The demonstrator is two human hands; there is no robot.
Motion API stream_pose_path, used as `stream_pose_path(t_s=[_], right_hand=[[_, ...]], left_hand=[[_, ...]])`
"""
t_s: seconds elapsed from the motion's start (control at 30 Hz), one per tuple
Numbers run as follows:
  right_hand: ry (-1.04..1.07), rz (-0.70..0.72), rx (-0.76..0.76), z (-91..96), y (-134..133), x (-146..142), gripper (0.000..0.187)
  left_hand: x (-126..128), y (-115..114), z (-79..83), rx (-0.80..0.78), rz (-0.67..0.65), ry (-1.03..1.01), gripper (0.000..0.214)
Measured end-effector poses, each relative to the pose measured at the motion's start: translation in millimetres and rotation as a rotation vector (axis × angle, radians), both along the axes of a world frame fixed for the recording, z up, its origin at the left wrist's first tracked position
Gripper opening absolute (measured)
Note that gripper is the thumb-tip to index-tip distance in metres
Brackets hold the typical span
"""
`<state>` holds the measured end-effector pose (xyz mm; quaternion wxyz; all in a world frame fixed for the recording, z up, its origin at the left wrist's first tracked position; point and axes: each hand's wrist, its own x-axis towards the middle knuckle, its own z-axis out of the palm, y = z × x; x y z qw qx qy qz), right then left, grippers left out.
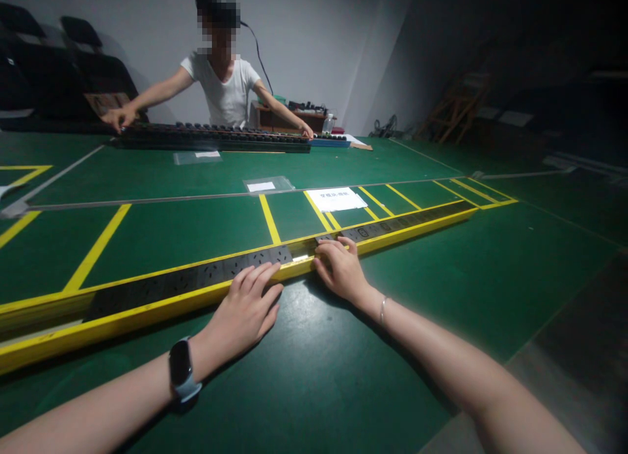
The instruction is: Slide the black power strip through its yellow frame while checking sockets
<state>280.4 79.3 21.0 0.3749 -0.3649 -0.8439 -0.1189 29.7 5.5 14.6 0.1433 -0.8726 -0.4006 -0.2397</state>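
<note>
A long yellow channel [161,308] runs diagonally across the green table, with black socket modules [228,267] sitting in a row inside it. My left hand [250,303] lies with its fingers stretched over the channel's near wall, the fingertips by the modules. Just past a short gap in the row, my right hand [343,267] has its fingers curled over a black socket module [324,240], partly hidden by them. Farther right, more modules with round markings [385,226] fill the channel. At the left end, the channel floor is bare.
Yellow tape lines [98,244] divide the green table [186,231]. A printed paper label [338,199] lies behind the channel, near a plastic bag [269,184]. Across the table, a person [230,87] in a white shirt has both hands at a long black strip [210,139].
</note>
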Motion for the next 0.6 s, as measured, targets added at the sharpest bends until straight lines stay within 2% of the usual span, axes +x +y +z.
stream_pose_path(t_s=[0.23,0.6], right_hand=[[0.035,-0.079,-0.004,-2.5,4.1,4.1,0.006],[0.034,-0.075,-0.008,-0.4,4.4,3.8,0.005]], left_hand=[[0.5,-0.7,1.0,-0.005,-0.003,0.015,0.026],[0.2,-0.4,0.2,-0.015,0.000,0.013,0.026]])
